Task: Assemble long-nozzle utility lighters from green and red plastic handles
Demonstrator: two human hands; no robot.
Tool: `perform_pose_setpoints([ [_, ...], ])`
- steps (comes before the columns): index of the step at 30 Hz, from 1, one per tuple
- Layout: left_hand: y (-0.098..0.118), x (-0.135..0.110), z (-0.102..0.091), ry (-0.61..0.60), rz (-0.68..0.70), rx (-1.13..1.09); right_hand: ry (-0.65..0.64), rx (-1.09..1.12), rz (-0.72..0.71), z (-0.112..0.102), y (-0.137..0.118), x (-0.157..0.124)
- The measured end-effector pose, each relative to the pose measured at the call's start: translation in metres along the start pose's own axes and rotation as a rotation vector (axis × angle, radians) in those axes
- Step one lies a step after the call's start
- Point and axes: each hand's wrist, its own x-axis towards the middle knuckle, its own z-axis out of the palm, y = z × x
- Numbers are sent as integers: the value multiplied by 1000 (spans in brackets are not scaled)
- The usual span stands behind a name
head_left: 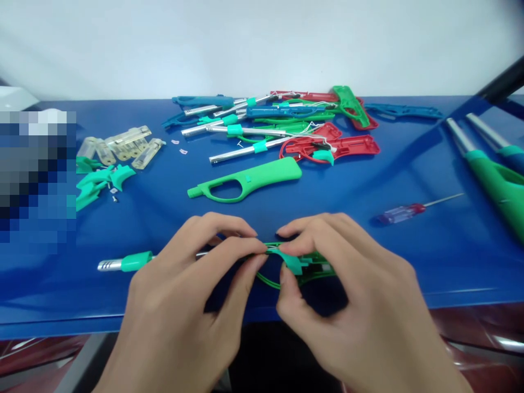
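Between my two hands lies an opened green lighter casing half (pixel 270 281), partly hidden by my fingers. My right hand (pixel 347 284) pinches a teal trigger (pixel 291 263) between thumb and fingers at the casing. My left hand (pixel 196 278) has thumb and index finger closed together at the casing's edge, by thin white wires; what they grip is too small to make out. A metal lighter tube (pixel 109 265) with a teal collar (pixel 137 261) sticks out to the left from under my left hand. Just beyond lies a loose green casing half (pixel 270 177), outer side up.
Red, green and blue casings with metal tubes (pixel 237 153) are heaped at the back. Clear fuel tanks (pixel 147 154) and loose teal triggers (pixel 121 177) lie left. A screwdriver (pixel 403 213) and assembled lighters (pixel 495 180) lie right. The blue table's front edge (pixel 61 326) is close.
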Motion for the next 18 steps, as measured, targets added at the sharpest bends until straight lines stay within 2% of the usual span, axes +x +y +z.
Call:
perform_pose_setpoints([
  [4,-1,9,-2,-62,23,-18,-4,8,11,-1,0,-1],
  [14,-1,16,-2,-65,137,-1,-138,83,-33,-12,6,0],
  [18,-2,20,1,-81,165,-3,-144,100,-55,-11,9,0],
])
